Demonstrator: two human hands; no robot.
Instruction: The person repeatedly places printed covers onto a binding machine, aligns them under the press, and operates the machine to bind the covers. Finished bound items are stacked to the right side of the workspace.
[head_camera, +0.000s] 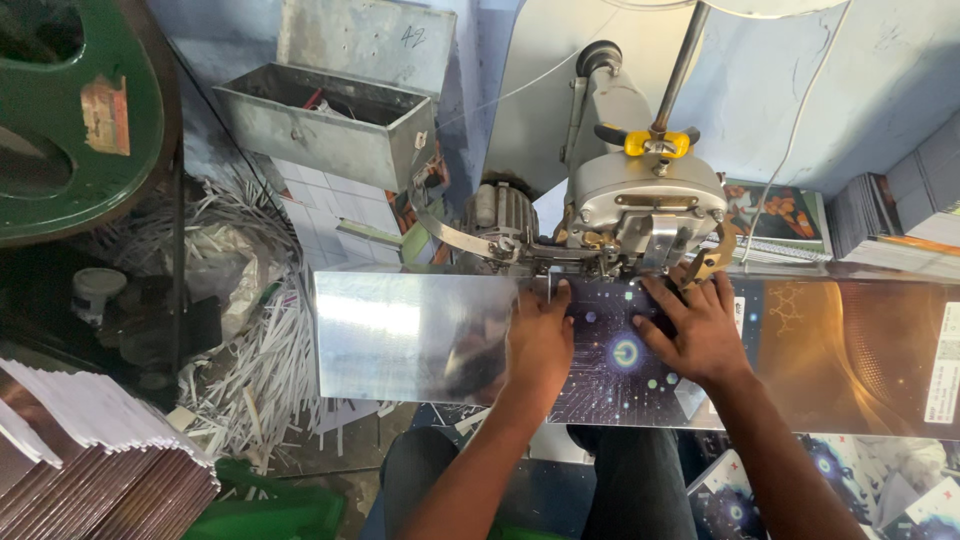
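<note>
A long glossy printed cover sheet (840, 350), dark with glowing dots and an orange swirl, lies flat across the work surface. My left hand (540, 345) presses palm-down on its left part, fingers pointing at the machine. Palm-down too, my right hand (695, 330) rests on the sheet just right of it, fingers spread under the machine's head. The grey metal stitching machine (645, 195) stands directly behind both hands, its head over the sheet's far edge.
A grey metal box (330, 125) is mounted at the back left. Shredded paper strips (255, 370) pile up at the left. Stacked booklets (90, 450) sit at the bottom left, more printed stacks (890, 225) at the right. A green wheel (70, 110) is top left.
</note>
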